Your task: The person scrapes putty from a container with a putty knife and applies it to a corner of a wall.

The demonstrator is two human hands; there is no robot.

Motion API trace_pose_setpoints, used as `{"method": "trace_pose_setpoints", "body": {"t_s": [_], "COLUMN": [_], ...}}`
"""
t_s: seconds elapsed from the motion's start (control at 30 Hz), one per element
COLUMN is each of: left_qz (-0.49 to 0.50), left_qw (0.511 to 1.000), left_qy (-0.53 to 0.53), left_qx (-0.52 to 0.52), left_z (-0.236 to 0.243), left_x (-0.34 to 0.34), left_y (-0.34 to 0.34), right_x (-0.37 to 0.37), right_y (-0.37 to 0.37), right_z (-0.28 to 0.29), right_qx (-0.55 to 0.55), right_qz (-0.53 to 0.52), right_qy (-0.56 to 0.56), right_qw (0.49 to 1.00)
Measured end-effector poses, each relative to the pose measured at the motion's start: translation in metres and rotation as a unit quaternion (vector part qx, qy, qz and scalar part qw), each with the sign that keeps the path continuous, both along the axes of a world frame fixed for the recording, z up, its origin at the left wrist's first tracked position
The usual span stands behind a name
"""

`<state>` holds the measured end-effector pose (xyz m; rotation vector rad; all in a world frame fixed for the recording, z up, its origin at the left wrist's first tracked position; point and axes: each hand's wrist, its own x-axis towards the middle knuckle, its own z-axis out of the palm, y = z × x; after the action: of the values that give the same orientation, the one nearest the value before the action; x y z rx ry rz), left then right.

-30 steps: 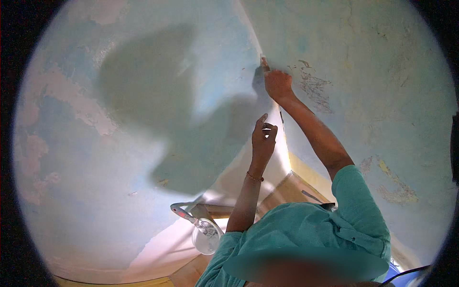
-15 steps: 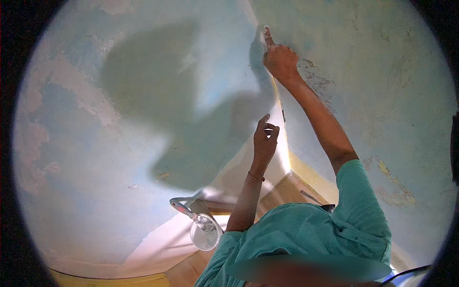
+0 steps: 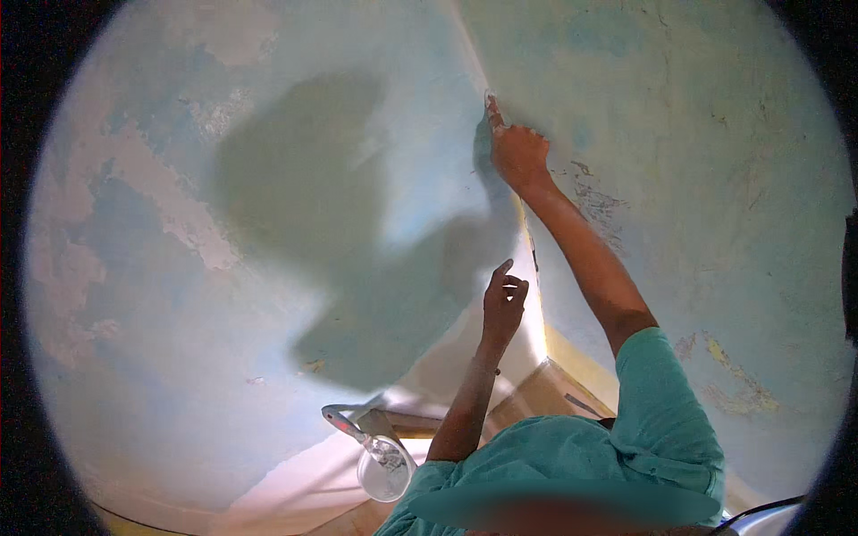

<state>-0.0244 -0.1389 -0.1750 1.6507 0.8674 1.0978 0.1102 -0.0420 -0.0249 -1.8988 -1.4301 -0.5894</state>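
Note:
My right hand (image 3: 520, 156) reaches up to the inner corner where two pale blue-green walls meet. Its index finger is stretched out, with white paste on the tip, and touches the corner line (image 3: 474, 46); the other fingers are curled. Lower down, my left hand (image 3: 506, 302) is raised near the same corner, holding nothing visible, its index finger up and the rest loosely bent. A white tub (image 3: 386, 487) stands left of my left forearm, with whitish paste inside. Leaning in it is a putty knife (image 3: 344, 422), its grey and red handle sticking out over the rim.
The left wall (image 3: 161, 192) has pinkish bare patches and a large shadow across it. Flaking paint (image 3: 594, 201) marks the right wall beside my forearm. Below are a brown wooden surface (image 3: 527, 393) and a dark cable (image 3: 760, 509) at lower right.
The view has shifted, so walls, tub and both hands sit lower in the picture. My right fingertip stays on the corner, slightly higher along it. Both hands keep much the same pose.

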Motion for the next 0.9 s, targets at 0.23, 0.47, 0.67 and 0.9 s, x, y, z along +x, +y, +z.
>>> {"method": "trace_pose_setpoints", "body": {"t_s": [0.23,0.47,0.67,0.9], "left_qz": [0.009,0.005,0.020,0.008], "left_qw": [1.000,0.999,1.000,1.000], "left_qy": [0.030,-0.004,0.013,-0.004], "left_qx": [-0.003,-0.032,-0.005,0.022], "left_z": [0.013,0.008,0.009,-0.004], "left_x": [0.006,0.006,0.004,0.009], "left_y": [-0.004,0.000,0.009,0.017], "right_x": [-0.005,-0.008,0.000,-0.003], "right_y": [-0.023,-0.008,0.008,0.007], "right_z": [-0.011,0.057,0.086,0.077], "right_qx": [-0.040,0.053,0.111,0.049], "right_qz": [0.004,0.008,-0.018,-0.032], "right_qy": [-0.044,-0.072,-0.086,-0.076], "right_qw": [0.998,0.996,0.990,0.995]}}
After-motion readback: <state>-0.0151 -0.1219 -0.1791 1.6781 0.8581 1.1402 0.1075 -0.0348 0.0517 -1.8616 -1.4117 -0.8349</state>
